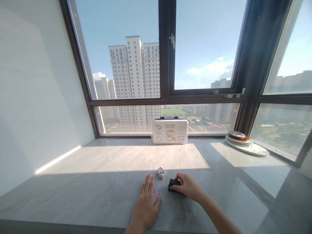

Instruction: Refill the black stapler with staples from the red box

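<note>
My left hand [146, 203] lies flat on the grey stone sill [97, 182], fingers stretched out together and pointing away, holding nothing. Just past its fingertips sits a small white box with red print [161, 173]. My right hand [188, 186] is curled over a small black object [173, 185] that rests on the sill, with fingers and thumb closed round it. The white box is a short way left of the black object and touches neither hand.
A white tin case with cartoon print [170, 131] stands against the window at the back centre. A stack of plates [242, 141] lies at the back right. A white wall bounds the left side; window frames [165, 65] bound the back and right.
</note>
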Tool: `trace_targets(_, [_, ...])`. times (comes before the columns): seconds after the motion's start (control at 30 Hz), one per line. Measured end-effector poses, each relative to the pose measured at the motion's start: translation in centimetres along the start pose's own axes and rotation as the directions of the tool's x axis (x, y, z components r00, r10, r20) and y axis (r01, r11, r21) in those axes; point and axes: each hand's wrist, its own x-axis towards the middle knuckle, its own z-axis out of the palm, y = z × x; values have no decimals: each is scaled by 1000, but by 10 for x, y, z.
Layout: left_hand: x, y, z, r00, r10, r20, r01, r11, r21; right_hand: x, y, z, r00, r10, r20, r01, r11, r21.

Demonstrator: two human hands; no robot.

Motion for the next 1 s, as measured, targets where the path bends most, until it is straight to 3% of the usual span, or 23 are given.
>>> trace_targets(0.2, [10, 5, 18, 997, -71, -8, 71, 996, 46, -1, -4, 0, 1000, 1, -15, -1, 1000, -5])
trace_targets(0.4, [23, 27, 34, 978, -123, -167, 119, 992, -34, -7, -2, 1, 993, 76, -91, -73, 997, 32])
trace_targets(0.53, [33, 52, 45, 950, -175, -258, 158, 984, -87, -13, 4, 7, 979, 144, -146, -124, 982, 140])
trace_targets(0.67, [43, 66, 52, 950, -209, -231, 201, 978, -60, -19, 11, 13, 976, 178, -124, -133, 944, 303])
trace_targets(0.83, [43, 59, 51, 968, -160, -193, 160, 987, -18, -28, 15, 23, 983, 162, -82, -104, 873, 476])
trace_targets(1.0, [25, 42, 38, 988, -88, -126, 89, 996, 4, -23, 0, 48, 992, 116, 45, -115, 719, 686])
